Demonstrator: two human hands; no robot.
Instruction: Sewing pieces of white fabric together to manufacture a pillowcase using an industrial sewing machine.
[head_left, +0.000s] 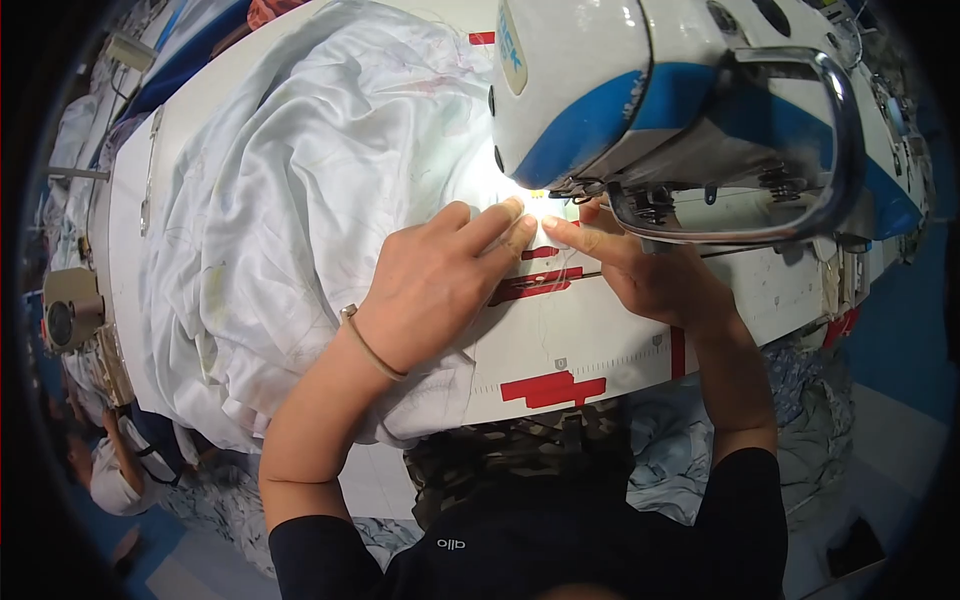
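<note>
A large piece of thin white cloth (290, 160) lies in loose folds over the left of the sewing table. Its edge reaches the brightly lit needle area of a white and blue sewing machine (590, 110). My left hand (435, 280) rests at the cloth's right edge, fingers close together, fingertips holding it just before the needle. From the other side comes my right hand (655, 270), its index fingertip nearly meeting the left fingers. Its other fingers are curled and partly hidden under the machine head. Glare washes out the needle and the cloth's edge there.
A shiny metal loop (845, 130) juts from the machine head above my right hand. Red tape patches (550, 388) mark the white tabletop (620, 350). More pale fabric (680, 450) is heaped below its front edge. Another person (120, 470) is at the far left.
</note>
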